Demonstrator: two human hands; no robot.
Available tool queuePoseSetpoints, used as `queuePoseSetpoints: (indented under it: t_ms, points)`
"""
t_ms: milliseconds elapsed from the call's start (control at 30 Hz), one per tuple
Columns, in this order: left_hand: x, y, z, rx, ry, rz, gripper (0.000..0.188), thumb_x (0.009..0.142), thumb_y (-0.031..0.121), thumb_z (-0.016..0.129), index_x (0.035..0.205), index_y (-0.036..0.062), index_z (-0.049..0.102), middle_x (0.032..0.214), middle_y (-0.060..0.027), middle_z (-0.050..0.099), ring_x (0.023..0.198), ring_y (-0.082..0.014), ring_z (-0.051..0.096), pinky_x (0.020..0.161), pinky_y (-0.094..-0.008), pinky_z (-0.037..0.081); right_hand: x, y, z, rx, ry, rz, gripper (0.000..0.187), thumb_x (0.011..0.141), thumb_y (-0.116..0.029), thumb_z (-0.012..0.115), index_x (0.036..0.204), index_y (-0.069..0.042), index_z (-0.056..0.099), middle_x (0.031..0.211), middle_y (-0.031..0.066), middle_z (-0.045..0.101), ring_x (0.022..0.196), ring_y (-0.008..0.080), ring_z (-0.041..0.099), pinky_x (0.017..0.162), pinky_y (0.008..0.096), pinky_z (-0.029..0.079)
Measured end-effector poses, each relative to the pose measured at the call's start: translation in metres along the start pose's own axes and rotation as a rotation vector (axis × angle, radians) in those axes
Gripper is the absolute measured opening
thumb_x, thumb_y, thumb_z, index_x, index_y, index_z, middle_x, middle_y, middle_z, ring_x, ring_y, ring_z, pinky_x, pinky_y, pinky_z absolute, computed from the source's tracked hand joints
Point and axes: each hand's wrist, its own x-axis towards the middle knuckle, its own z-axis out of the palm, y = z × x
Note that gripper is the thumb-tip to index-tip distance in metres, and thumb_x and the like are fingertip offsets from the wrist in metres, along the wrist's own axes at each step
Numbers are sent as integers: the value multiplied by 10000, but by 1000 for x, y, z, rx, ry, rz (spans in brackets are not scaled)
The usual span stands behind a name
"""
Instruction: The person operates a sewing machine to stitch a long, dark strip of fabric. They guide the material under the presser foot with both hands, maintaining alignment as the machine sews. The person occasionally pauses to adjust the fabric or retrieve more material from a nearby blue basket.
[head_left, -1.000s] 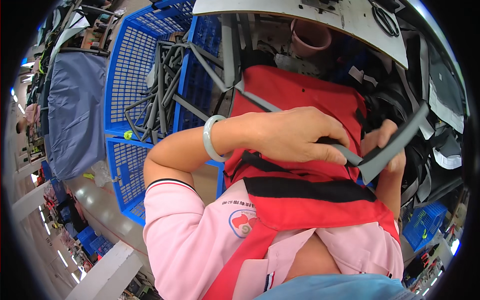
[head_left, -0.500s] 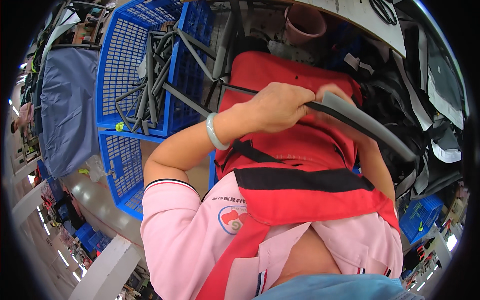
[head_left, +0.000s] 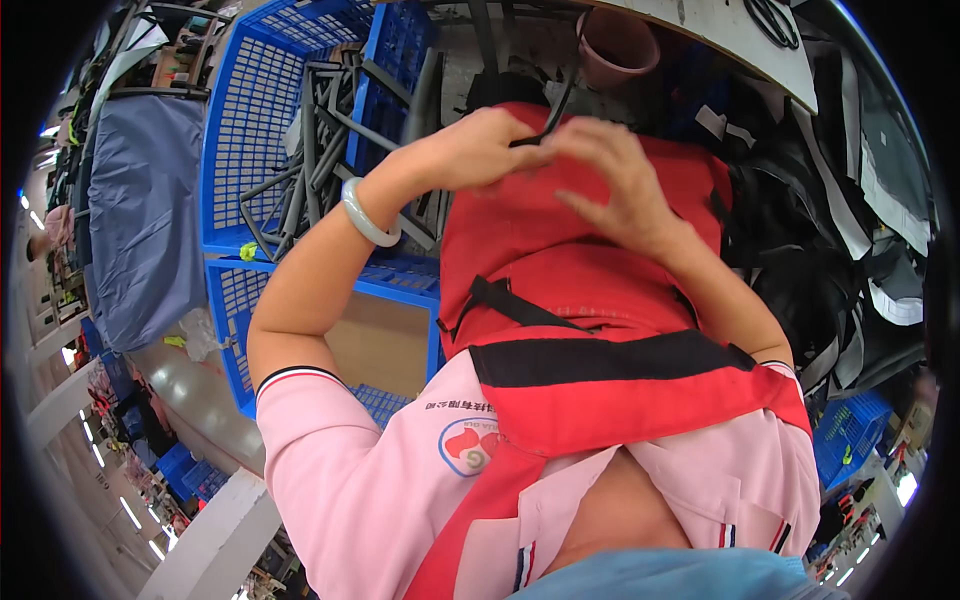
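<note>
My left hand (head_left: 485, 150), with a pale bangle (head_left: 370, 213) on its wrist, is closed on a thin black strip (head_left: 562, 104). The strip rises from the fingers toward the pink bucket. Its lower part is hidden by my hands. My right hand (head_left: 615, 185) is close beside the left, slightly blurred, thumb and fingers apart. Its fingertips are near the strip; whether they touch it I cannot tell. Both hands are above the red apron (head_left: 590, 270) spread over my lap.
At the left, a blue plastic crate (head_left: 230, 170) contains several grey tube-like pieces (head_left: 310, 150); another blue crate (head_left: 235, 345) is nearer me. A pink bucket (head_left: 618, 50) stands under the white tabletop (head_left: 720, 35). Black fabric pieces (head_left: 785, 220) are heaped at the right.
The grey-and-black strip no longer extends to the right; a thin black strip now points away from me. My left hand has moved left and away from me. My right hand's fingers have spread.
</note>
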Motion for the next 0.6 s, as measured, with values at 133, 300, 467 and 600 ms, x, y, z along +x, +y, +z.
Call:
queuePoseSetpoints:
  t_ms: [133, 300, 467, 600]
  points:
    - [5, 43, -18, -285, -125, 136, 340, 948, 318, 637, 822, 3, 658, 599, -4, 535, 541, -69, 535, 491, -233, 417, 15, 18, -19, -122, 103, 71, 554, 683, -83, 800, 1192, -161, 593, 1355, 67, 471, 1240, 283, 466, 1010, 412, 370]
    - [14, 69, -39, -553, -129, 228, 286, 942, 280, 656, 825, 19, 664, 637, 23, 569, 566, -45, 563, 501, -203, 415, 24, 32, -50, -62, -49, 46, 368, 740, -148, 717, 1081, -92, 591, 1199, 128, 580, 1198, 315, 508, 968, 412, 408]
    - [34, 69, -67, -458, -71, 169, 271, 920, 265, 685, 815, 16, 668, 632, 26, 567, 565, -41, 542, 497, -203, 405, 34, 24, -96, -68, -135, 293, 344, 788, -234, 689, 1070, -69, 584, 924, 172, 656, 884, 359, 637, 766, 436, 495]
    - [54, 84, -68, -132, 138, 147, 298, 880, 299, 727, 945, 8, 726, 684, 16, 606, 594, -43, 519, 520, -190, 397, 42, 39, -137, -399, -133, 241, 386, 783, -332, 746, 1064, -110, 604, 837, 146, 672, 798, 363, 647, 688, 437, 500]
